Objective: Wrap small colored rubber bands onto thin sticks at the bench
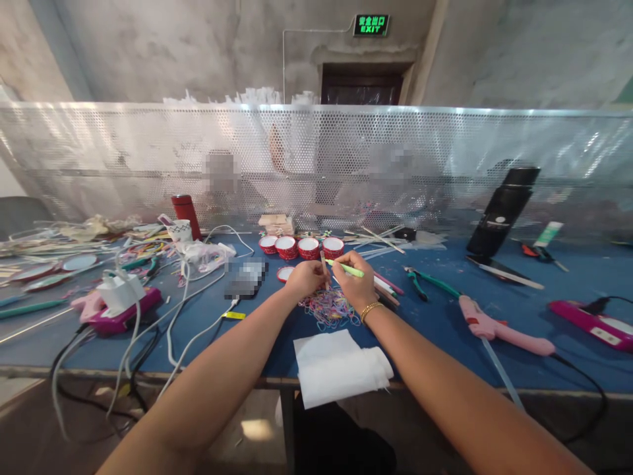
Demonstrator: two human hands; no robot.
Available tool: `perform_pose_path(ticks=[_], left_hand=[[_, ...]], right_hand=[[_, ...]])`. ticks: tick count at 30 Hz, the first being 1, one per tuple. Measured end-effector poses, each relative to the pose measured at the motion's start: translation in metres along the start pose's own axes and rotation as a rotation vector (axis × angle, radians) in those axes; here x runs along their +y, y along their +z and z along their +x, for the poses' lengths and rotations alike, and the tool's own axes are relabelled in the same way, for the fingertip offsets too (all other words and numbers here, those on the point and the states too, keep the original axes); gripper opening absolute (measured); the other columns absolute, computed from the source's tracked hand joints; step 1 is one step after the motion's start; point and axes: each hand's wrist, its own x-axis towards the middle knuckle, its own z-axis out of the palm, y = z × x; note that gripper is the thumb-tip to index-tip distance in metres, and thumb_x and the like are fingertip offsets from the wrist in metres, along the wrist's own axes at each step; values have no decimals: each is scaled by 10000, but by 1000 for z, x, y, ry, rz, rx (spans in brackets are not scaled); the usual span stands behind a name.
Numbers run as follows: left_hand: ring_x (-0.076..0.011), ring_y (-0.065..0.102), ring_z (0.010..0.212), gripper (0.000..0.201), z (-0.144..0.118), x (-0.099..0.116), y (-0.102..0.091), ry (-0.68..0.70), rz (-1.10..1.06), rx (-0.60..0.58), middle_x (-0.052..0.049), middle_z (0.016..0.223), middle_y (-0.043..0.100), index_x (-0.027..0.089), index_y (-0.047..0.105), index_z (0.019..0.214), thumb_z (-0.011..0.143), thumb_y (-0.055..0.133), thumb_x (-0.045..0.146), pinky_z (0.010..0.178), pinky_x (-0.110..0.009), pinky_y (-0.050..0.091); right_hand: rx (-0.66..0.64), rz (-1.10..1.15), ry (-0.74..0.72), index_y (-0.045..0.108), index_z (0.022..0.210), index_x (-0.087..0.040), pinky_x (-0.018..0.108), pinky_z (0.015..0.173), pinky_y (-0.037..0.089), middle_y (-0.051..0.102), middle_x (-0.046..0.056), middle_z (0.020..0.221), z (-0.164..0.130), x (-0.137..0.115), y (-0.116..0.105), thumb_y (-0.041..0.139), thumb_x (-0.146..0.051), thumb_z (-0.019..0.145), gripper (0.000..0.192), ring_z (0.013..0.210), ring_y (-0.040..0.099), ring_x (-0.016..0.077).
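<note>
Centrally, over the blue table, both hands meet above a heap of coloured rubber bands.

Left hand: fingers curled shut on a thin brownish stick, which stands nearly upright out of the fist, its top tipped slightly away from the person.

Right hand: pinched closed on a light green stick, wrist wearing a gold bracelet. The green stick lies close to level, its long axis running left to right, its left tip touching or just beside the brown stick. Whether the two sticks actually touch cannot be told.

Relation of note: the two sticks cross at about a right angle in the narrow gap between the hands, directly above the rubber bands; the hands are near each other, knuckles almost together, neither clearly nearer the crossing.

Surroundings: a folded white cloth at the near table edge; a row of red cups just beyond the hands; green-handled pliers and a pink glue gun to the right; a black bottle further right; white cables to the left; a perforated screen behind.
</note>
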Motion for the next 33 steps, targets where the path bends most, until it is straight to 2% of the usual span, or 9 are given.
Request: perform_pose_path(ticks=[18, 33], left_hand=[[-116, 604, 559, 96, -6, 7, 1, -41, 42, 22, -15, 627, 683, 134, 703, 745, 807, 649, 183, 522, -189, 448], [-124, 635, 600, 94, 0, -2, 1, -50, 27, 27, -18, 670, 705, 144, 726, 774, 789, 720, 236, 567, -198, 495]], right_hand=[[-17, -38, 24, 573, 734, -250, 308, 629, 470, 665, 9, 684, -3, -6, 0, 616, -372, 813, 152, 666, 619, 202], [-6, -78, 28, 568, 735, -251, 297, 613, 446, 653, 0, 667, -1, -3, 0, 608, -365, 821, 149, 651, 604, 196]])
